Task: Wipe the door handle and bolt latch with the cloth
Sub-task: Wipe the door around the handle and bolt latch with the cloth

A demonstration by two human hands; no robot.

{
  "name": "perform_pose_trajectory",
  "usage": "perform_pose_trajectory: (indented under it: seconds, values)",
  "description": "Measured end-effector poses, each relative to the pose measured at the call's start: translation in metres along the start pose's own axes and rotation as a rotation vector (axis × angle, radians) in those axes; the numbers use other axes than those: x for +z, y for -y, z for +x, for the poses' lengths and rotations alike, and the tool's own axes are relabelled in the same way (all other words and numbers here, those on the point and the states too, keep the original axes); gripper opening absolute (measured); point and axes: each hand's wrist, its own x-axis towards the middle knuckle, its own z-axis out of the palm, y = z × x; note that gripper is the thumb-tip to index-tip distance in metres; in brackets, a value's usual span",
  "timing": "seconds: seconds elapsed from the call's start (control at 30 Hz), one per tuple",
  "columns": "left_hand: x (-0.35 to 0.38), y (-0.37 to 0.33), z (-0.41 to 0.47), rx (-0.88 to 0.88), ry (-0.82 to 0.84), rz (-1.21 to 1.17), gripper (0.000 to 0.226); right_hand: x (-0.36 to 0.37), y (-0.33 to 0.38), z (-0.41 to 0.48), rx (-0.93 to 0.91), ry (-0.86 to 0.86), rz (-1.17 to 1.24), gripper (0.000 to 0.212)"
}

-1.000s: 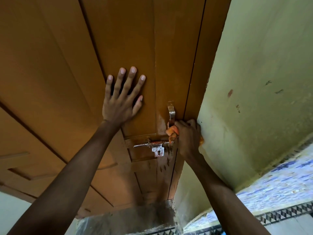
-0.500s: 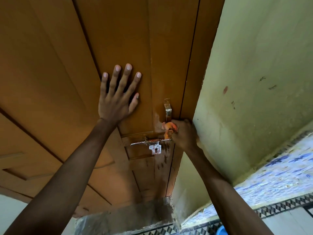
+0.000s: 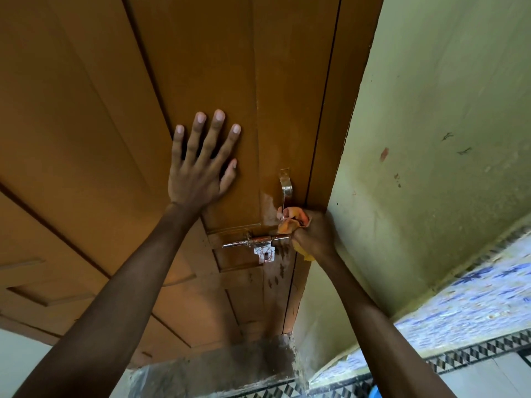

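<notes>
Cloth lower on handle than before

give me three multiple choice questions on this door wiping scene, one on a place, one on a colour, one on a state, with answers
1. Where is the left hand?
A. flat on the door panel
B. gripping the door handle
C. on the wall

2. What colour is the cloth?
A. blue
B. orange
C. white

3. How is the right hand?
A. open and empty
B. closed around the cloth
C. out of view

Answers:
1 A, its fingers are spread on the brown door, left of the door handle.
2 B, orange fabric shows above and below the fist.
3 B, it clutches the cloth at the lower end of the handle, by the right end of the bolt latch.
</notes>
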Motion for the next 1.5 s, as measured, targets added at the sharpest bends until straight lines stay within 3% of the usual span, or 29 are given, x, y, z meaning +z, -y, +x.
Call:
perform_pose_trajectory:
  seconds: [0.1, 0.2, 0.33, 0.57, 0.7, 0.87, 0.93, 1.07, 1.23, 1.33, 1.5]
  values:
    - [0.001, -0.001, -0.001, 0.004, 0.004, -0.011, 0.065, -0.022, 0.022, 0.004, 0.304, 0.222, 0.467, 0.024]
    - [0.001, -0.001, -0.002, 0.003, 0.004, -0.005, 0.066, -0.049, 0.048, 0.013, 0.414, 0.349, 0.697, 0.033]
    - [0.0, -0.001, -0.001, 0.012, 0.004, -0.008, 0.067, -0.061, 0.069, 0.014, 0.46, 0.357, 0.699, 0.018]
    - [-0.003, -0.001, 0.001, 0.002, 0.011, -0.007, 0.063, -0.07, 0.086, 0.017, 0.427, 0.482, 0.787, 0.024]
    - [-0.003, -0.001, 0.001, 0.002, 0.008, -0.011, 0.064, -0.063, 0.086, 0.016, 0.433, 0.421, 0.761, 0.024]
    - [-0.003, -0.001, -0.001, 0.003, 0.019, -0.012, 0.065, -0.054, 0.066, 0.009, 0.41, 0.319, 0.965, 0.021]
    - [-0.002, -0.002, -0.001, 0.003, 0.019, -0.013, 0.065, -0.055, 0.067, 0.013, 0.403, 0.356, 0.898, 0.02]
    - [-0.004, -0.001, 0.002, 0.001, 0.013, -0.022, 0.065, -0.056, 0.082, 0.019, 0.453, 0.444, 0.528, 0.021]
    - [-0.004, -0.001, 0.0, -0.001, 0.014, -0.031, 0.064, -0.05, 0.079, 0.013, 0.366, 0.19, 0.373, 0.028]
    - [-0.004, -0.001, 0.0, 0.003, 0.013, -0.042, 0.065, -0.052, 0.079, 0.014, 0.438, 0.27, 0.433, 0.03]
    - [-0.003, -0.002, 0.0, 0.002, 0.011, -0.041, 0.063, -0.063, 0.095, 0.026, 0.538, 0.442, 0.627, 0.013]
